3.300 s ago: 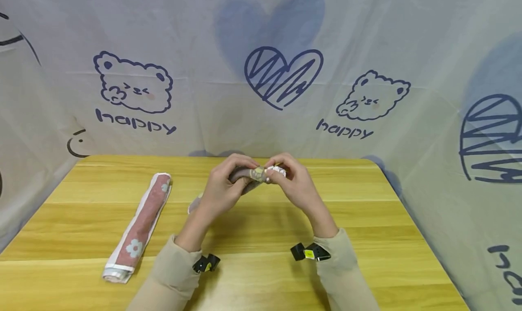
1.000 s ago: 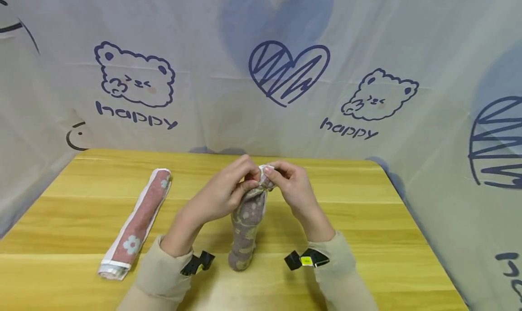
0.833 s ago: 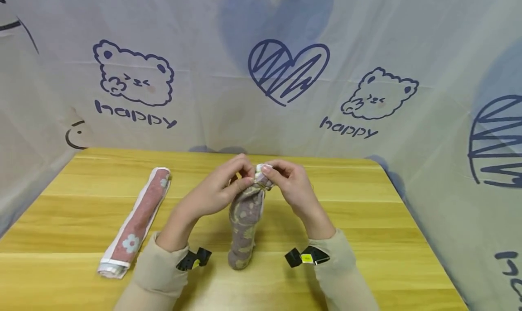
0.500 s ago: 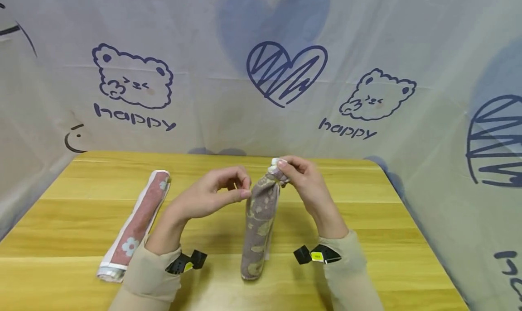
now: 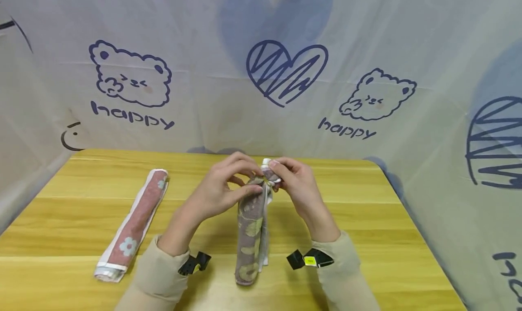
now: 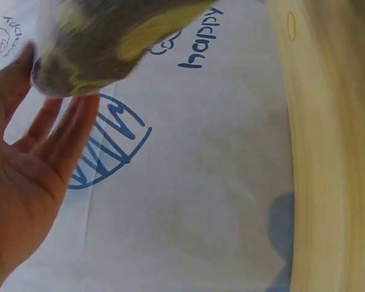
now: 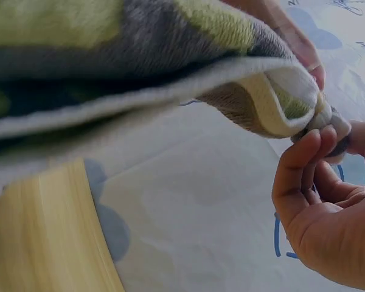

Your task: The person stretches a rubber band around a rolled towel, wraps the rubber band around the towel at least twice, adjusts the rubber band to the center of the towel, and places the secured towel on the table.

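A rolled towel [image 5: 249, 229], greyish purple with yellow shapes and a white edge, hangs between the two hands, its top end bunched by a thin yellowish band [image 7: 320, 104]. My right hand [image 5: 301, 186] pinches the gathered white end above the band between thumb and fingers. Just below the band, the left hand [image 5: 222, 188] has its thumb on the front of the towel and its fingers at the top. Seen from the left wrist, thumb and fingers lie on either side of the towel's end. Beneath, the towel's loose white edge hangs apart from the roll.
Another rolled towel [image 5: 136, 225], pink with white borders and pale blue flowers, lies slanted on the left of the wooden table [image 5: 367, 256]. A pale cloth backdrop [image 5: 228, 121] with drawn hearts and bears stands behind the table's far edge.
The towel first hung from both hands; half a second ago the left hand was drawn back while the right held the top. Since then the left hand has come back to the neck.
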### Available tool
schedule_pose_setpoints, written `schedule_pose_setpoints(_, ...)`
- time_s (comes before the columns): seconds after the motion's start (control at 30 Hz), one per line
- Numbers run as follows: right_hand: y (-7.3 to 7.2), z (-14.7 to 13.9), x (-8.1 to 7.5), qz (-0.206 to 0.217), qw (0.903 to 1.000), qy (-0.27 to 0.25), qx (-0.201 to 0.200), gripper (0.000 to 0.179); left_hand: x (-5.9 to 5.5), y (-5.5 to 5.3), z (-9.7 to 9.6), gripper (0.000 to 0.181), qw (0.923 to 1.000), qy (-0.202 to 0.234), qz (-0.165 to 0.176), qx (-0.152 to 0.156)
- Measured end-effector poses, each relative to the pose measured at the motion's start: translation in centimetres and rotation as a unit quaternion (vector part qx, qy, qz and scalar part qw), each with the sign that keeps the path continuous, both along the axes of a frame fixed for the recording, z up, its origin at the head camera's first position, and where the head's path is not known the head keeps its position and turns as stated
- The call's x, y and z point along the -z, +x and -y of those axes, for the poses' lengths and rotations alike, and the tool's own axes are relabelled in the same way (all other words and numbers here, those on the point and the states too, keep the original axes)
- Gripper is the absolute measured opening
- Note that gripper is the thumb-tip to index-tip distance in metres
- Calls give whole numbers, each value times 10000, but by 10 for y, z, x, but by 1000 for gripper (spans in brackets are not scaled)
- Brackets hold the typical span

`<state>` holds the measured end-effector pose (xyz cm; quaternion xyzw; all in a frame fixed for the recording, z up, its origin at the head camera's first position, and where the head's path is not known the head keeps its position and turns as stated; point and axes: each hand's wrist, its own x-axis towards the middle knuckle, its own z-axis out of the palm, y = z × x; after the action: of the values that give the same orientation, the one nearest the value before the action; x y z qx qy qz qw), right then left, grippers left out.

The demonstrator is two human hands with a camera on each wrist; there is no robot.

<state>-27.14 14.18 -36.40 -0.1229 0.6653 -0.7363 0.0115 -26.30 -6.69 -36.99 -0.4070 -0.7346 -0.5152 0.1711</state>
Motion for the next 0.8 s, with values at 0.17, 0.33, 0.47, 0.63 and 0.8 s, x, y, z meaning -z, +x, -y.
schedule_pose_setpoints(0.17, 1, -3, -2, -72, 9991, -95, -418, 27, -1, 2, 0, 25, 9990, 37, 437, -8)
schedule_pose_setpoints(0.33, 0, -7, -2, -573, 9928, 137, -1047, 38, -2, 2, 1, 25, 9992, 183, 340, 41)
schedule_pose_setpoints(0.47, 0, -8, -2, -723, 9933, 274, -864, 30, -1, 2, -1, 24, 9998, 49, 212, 36)
schedule_pose_setpoints(0.63, 1, -6, -2, -616, 9960, 505, -415, 23, 0, 0, -2, 24, 9899, -565, -1129, -639)
schedule_pose_setpoints(0.8, 2, -3, -4, -385, 9966, 667, -292, 22, -2, 0, -3, 15, 9609, -1118, -2258, -1152)
